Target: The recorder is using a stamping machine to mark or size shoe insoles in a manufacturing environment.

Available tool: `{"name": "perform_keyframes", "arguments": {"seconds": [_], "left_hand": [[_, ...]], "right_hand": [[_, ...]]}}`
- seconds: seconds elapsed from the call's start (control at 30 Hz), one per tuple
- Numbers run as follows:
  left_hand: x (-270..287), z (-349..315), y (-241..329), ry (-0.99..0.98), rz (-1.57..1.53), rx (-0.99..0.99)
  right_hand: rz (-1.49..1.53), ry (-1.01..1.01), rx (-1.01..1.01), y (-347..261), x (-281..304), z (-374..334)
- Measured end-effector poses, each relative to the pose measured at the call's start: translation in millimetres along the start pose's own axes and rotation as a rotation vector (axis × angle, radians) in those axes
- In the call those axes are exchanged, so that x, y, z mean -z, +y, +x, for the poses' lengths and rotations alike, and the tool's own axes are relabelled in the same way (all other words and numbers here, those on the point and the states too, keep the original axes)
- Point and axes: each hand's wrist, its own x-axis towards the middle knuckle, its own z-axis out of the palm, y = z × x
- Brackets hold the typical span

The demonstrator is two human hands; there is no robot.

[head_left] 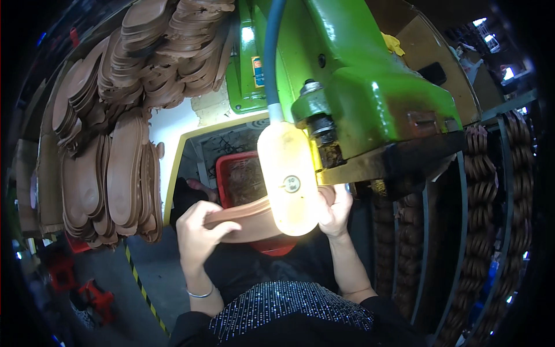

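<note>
Between my two hands is a brown shoe sole, held sideways in front of my body. Its left end sits in my left hand, fingers behind and thumb along the near side. My right hand grips near the other end, right under the green machine's dark lower head. A glowing oval lamp on a blue-grey stalk hides the sole's middle, and glare washes out part of my right fingers.
Stacks of brown soles with ragged edges cover the white worktop at left. A red bin with scraps stands below the worktop's opening. Racks of soles line the right. Red stools stand on the floor at lower left.
</note>
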Motion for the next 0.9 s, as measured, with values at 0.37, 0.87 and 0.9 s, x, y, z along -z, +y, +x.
{"name": "perform_keyframes", "arguments": {"seconds": [0.37,0.87,0.9], "left_hand": [[-41.7,62.0,58.0,0.038,-0.302,-0.397],[-17.0,56.9,43.6,0.081,0.158,-0.531],[-26.1,62.8,53.3,0.078,0.099,-0.577]], "right_hand": [[0.222,0.261,0.004,-4.5,34.3,13.0],[-0.047,0.142,0.003,-8.1,5.3,-2.5],[-0.011,0.22,-0.033,-3.8,23.4,-3.2]]}}
